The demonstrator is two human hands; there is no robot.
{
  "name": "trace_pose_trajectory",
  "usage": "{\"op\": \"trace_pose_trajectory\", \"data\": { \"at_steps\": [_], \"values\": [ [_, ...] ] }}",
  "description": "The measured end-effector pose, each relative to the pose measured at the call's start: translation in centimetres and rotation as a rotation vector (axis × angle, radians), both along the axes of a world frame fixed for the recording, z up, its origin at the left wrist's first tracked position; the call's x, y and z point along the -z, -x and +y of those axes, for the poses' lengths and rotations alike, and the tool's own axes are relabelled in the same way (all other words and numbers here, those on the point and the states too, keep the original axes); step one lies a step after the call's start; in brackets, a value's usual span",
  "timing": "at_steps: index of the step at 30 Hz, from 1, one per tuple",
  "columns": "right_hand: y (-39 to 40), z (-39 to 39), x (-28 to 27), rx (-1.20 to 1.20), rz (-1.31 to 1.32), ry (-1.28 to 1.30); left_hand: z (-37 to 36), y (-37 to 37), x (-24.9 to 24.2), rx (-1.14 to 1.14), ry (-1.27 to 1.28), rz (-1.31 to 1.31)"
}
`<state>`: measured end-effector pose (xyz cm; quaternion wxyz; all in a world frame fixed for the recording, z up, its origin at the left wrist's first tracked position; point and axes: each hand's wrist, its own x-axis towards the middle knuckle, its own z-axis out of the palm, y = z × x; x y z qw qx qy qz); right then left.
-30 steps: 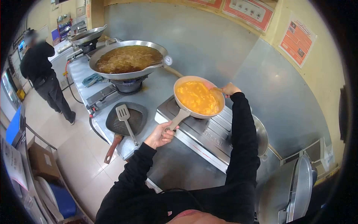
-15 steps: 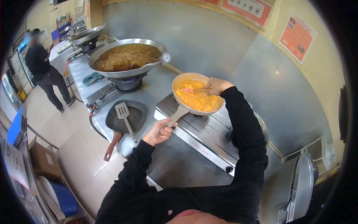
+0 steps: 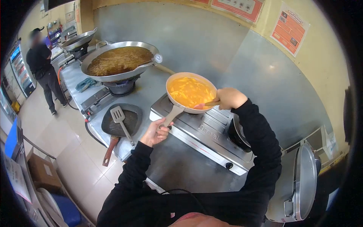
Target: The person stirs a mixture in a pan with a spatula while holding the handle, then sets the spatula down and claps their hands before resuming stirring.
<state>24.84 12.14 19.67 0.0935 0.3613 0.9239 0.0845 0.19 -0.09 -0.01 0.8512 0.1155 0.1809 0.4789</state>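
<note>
My left hand (image 3: 157, 132) is wrapped round the beige handle of a frying pan (image 3: 175, 112), which sits over the left burner of a silver two-burner gas stove (image 3: 196, 132). Orange-yellow sauce with paler strips (image 3: 189, 90) fills the pan. My right hand (image 3: 230, 98) grips the wooden handle of a spatula (image 3: 211, 103). Its pink head dips into the sauce at the pan's near right side. Behind my right forearm, a dark pan (image 3: 239, 138) is partly hidden on the other burner.
A wide wok of bubbling brown oil (image 3: 85, 64) with a dial thermometer (image 3: 158, 58) stands back left. Nearer lies a square grill pan (image 3: 132, 109) with a slotted turner (image 3: 120, 117) across it. A large metal pot (image 3: 281, 193) is at right; a person (image 3: 39, 62) stands far left.
My right hand has moved the spatula from the pan's middle to its near right edge. My view has shifted slightly right; the left hand keeps its hold on the handle.
</note>
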Motion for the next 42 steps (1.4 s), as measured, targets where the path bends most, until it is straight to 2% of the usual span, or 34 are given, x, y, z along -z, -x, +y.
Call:
{"op": "trace_pose_trajectory", "data": {
  "at_steps": [5,8,9,16,20,23,31,35,38,42],
  "values": [
    [1.5,1.9,2.9,0.089,0.093,-0.008,-0.2,0.0,-0.1,-0.009,0.008,-0.021],
    [2.5,4.3,3.4,0.072,0.12,-0.013,-0.2,-0.1,-0.2,-0.021,0.015,-0.01],
    [3.3,4.1,2.6,0.081,0.037,-0.02,-0.1,-0.1,-0.2,-0.019,0.012,-0.012],
    [6.4,8.9,5.0,0.182,0.112,-0.117,-0.2,-0.1,-0.2,-0.032,0.01,-0.022],
    [6.3,11.6,7.5,0.197,0.244,-0.184,0.1,0.1,0.2,-0.007,0.014,0.008],
    [5.3,11.5,6.5,0.214,0.201,-0.152,0.0,0.1,0.1,-0.01,-0.005,0.049],
    [1.8,2.1,-3.3,0.184,0.165,0.068,-0.1,0.0,-0.1,-0.011,-0.003,0.019],
    [1.6,-0.2,-1.5,-0.007,0.08,0.082,-0.1,0.0,0.0,-0.014,-0.003,0.01],
    [3.3,-0.8,1.4,0.068,-0.046,0.042,0.0,0.0,0.0,-0.01,0.002,-0.002],
    [5.4,0.2,2.4,0.056,0.017,0.009,0.0,0.0,0.2,-0.021,0.004,0.009]
  ]
}}
